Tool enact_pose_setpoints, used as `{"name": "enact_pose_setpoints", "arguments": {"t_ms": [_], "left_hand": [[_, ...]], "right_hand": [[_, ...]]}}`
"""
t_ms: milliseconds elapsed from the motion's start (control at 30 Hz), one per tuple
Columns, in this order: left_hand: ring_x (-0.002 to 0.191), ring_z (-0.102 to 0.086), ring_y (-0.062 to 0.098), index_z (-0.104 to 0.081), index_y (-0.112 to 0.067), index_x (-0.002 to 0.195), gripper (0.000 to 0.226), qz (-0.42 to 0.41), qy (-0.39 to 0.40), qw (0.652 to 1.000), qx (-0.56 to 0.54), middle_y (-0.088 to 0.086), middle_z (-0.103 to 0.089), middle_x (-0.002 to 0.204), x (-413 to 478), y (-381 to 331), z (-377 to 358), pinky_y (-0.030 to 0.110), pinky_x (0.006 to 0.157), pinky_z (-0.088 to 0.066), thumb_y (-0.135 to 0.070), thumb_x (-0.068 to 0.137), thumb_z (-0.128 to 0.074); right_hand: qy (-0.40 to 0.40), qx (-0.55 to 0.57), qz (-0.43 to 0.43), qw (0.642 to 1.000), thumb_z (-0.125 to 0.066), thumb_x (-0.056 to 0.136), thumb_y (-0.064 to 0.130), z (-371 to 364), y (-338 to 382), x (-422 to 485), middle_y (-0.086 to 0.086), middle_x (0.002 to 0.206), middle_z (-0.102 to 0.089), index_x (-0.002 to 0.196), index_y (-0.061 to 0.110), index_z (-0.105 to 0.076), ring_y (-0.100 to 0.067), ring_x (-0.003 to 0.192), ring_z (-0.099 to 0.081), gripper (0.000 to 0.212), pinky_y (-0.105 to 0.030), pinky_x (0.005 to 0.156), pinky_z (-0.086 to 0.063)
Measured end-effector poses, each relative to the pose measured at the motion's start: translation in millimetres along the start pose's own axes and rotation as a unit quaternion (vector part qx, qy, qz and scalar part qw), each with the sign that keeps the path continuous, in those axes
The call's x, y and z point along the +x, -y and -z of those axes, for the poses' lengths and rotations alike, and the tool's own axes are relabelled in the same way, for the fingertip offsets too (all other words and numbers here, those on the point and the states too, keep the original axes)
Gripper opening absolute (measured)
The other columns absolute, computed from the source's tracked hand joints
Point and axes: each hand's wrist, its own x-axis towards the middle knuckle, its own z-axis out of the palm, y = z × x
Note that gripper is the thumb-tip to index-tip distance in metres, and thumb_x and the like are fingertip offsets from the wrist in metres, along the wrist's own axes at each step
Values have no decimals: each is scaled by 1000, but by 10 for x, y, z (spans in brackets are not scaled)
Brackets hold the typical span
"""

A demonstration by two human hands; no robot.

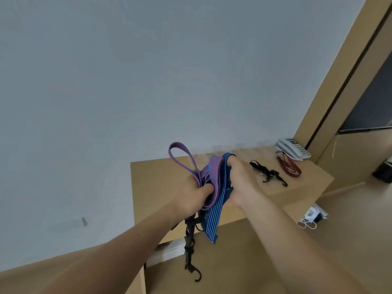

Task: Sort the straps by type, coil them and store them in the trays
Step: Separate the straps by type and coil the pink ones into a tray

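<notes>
- The left hand [194,198], at the centre of the frame, has its fingers curled tight round a bunch of straps held in the air in front of the desk [152,179].
- A purple strap with a red edge [178,144] stands up out of that fist as an open loop leaning toward the upper left.
- The right hand [240,179], just to the right of the left one, has its fingers wrapped round the upper fold of a blue striped strap [212,225]. The strap's loose end hangs down below both hands.
- A black cord with a hook at its end [189,247] dangles from the left hand, reaching lower than the blue strap.
- On the desk right of the hands lies a black hooked strap [267,172], uncoiled.
- Further right, near it, lies a dark red strap [297,174] in a long loop, its far end touching a grey telephone [293,149] at the desk's back corner.
- A face mask [310,217] lies at the lower right.
</notes>
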Motion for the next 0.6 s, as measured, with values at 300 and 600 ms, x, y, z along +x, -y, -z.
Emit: {"name": "enact_pose_setpoints", "arguments": {"t_ms": [300, 600], "left_hand": [[65, -49, 20, -50, -13, 79, 12, -84, 14, 969, 232, 9, -57, 75, 355, -42, -483, 29, 56, -31, -8, 89, -48], [68, -54, 27, -51, -6, 100, 41, 45, 188, 981, -12, 14, -57, 86, 744, -275, -1323, 34, 57, -46, -38, 79, -65]], "right_hand": [[69, -50, 161, 983, -73, 59, 48, 482, -317, 37, 15, 78, -64, 95, 19, -50, -3, 75, -64, 52, -16, 66, -48], [-24, 28, 149, 988, -85, 62, 25, 1650, -172, 670, -6, 70, -64, 76, 12, -64, -22, 67, -64, 28, -43, 66, -54]]}}
